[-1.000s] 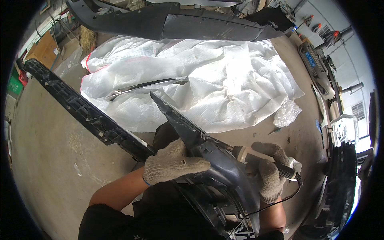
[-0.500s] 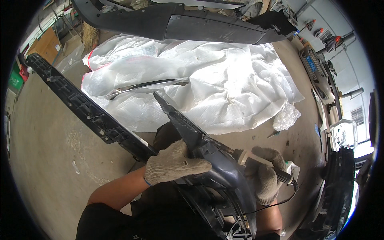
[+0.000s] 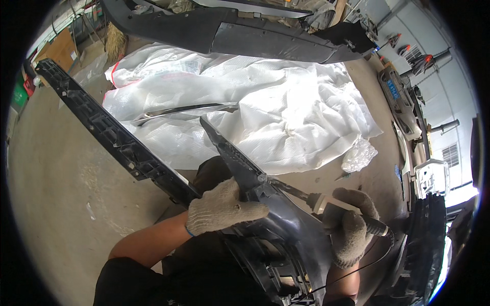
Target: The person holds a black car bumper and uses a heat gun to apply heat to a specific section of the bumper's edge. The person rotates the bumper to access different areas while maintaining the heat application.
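Note:
A black plastic car bumper rests across my lap, its pointed end rising toward the sheeting. My left hand, in a beige knit glove, grips the bumper's edge; the thumb lies along its surface and the other fingers are mostly hidden. Gloved likewise, my right hand is closed round a corded tool resembling a large soldering iron, with a pale body and long metal shaft. The tip of that shaft meets the bumper near the base of its pointed end. A dark cable trails from the handle past my right wrist.
A long ribbed black part extends to the far left. White plastic sheeting covers the floor ahead, with a chrome strip on it. Beyond hangs a large dark bumper. More car parts line the right wall.
The tool's shaft has come into view, its tip now against the bumper, as my right hand shifted slightly right. My left hand keeps its grip. The view has tilted slightly.

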Demonstrator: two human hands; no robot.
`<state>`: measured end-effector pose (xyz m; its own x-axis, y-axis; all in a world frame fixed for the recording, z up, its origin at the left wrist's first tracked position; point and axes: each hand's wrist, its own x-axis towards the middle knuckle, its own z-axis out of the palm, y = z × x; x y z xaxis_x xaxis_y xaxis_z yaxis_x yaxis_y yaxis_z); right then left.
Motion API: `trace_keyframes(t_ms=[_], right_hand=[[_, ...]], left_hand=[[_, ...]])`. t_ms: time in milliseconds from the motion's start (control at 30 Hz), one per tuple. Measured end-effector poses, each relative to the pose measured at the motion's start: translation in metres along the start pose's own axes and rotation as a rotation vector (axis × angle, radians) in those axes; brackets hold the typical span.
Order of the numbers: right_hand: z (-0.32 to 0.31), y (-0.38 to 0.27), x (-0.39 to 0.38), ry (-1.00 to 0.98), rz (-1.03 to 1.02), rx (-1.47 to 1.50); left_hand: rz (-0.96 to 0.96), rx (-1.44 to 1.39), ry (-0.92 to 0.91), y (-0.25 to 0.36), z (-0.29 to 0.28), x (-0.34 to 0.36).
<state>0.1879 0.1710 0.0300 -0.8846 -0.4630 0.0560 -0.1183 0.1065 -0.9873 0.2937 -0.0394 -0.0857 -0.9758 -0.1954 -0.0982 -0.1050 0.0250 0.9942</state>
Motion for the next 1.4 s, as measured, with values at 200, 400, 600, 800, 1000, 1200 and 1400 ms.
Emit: trace_keyframes(t_ms=[200, 400, 600, 800, 1000, 1200, 1400], right_hand=[[0.003, 0.006, 0.000, -0.002, 0.025, 0.000], [0.004, 0.018, 0.000, 0.000, 0.006, 0.063], [0.010, 0.022, -0.002, 0.035, 0.039, 0.083], [0.009, 0.032, -0.002, 0.006, 0.068, 0.110], [0.014, 0.033, -0.004, -0.002, -0.004, 0.075], [0.015, 0.046, -0.005, -0.027, -0.131, 0.125], [0.009, 0.052, -0.007, -0.052, -0.084, 0.141]], left_hand=[[-0.106, 0.007, -0.049, 0.009, -0.004, -0.001], [-0.091, 0.069, -0.019, 0.007, -0.004, -0.003], [-0.103, 0.085, -0.046, 0.013, -0.007, -0.004], [-0.051, 0.009, -0.049, 0.010, -0.006, -0.005], [-0.017, -0.002, -0.048, 0.006, -0.005, -0.004], [-0.005, 0.020, -0.036, 0.000, -0.004, -0.004], [-0.041, 0.029, -0.047, 0.004, -0.005, -0.004]])
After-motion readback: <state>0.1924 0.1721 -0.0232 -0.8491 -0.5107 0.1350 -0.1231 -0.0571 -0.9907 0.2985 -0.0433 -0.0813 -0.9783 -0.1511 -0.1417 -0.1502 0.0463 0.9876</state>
